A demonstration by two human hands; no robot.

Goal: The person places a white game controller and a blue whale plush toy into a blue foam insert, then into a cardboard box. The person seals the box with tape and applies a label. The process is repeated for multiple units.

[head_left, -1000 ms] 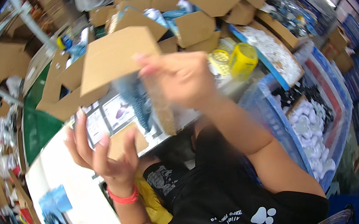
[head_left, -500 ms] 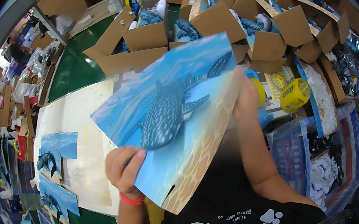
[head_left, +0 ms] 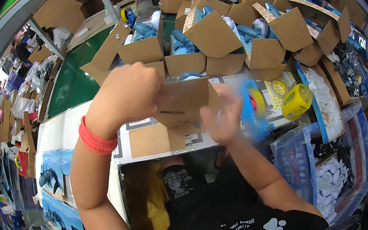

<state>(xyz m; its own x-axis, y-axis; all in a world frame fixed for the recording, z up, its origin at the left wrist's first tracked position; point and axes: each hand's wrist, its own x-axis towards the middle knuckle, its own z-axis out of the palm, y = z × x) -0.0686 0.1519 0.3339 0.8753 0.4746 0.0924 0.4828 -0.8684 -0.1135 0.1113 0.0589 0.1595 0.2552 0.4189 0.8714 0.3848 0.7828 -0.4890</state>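
Note:
A small brown cardboard box (head_left: 187,97) stands at the table's front edge, a dark slot in its near panel and a flap (head_left: 150,140) spread to its left. My left hand (head_left: 133,91), with a red band at the wrist, is curled closed at the box's upper left edge; its fingertips are partly hidden. By the right side is my right hand (head_left: 224,114), blurred, fingers spread and apart. Just over the box's far edge shows a rounded blue shape (head_left: 189,75), mostly hidden. The large whale-shark card is not visible in my hands.
Open boxes (head_left: 217,32) with blue whale-shark pieces fill the back. On the right stand a yellow canister (head_left: 297,101), a blue tape dispenser (head_left: 256,106) and a plastic-lined crate (head_left: 293,159) of white pieces. Two printed cards (head_left: 62,208) with dark figures lie left.
The whale-shark card has left the space between my hands. Both hands have moved forward to a small cardboard box; the left is raised and curled, the right opened beside it.

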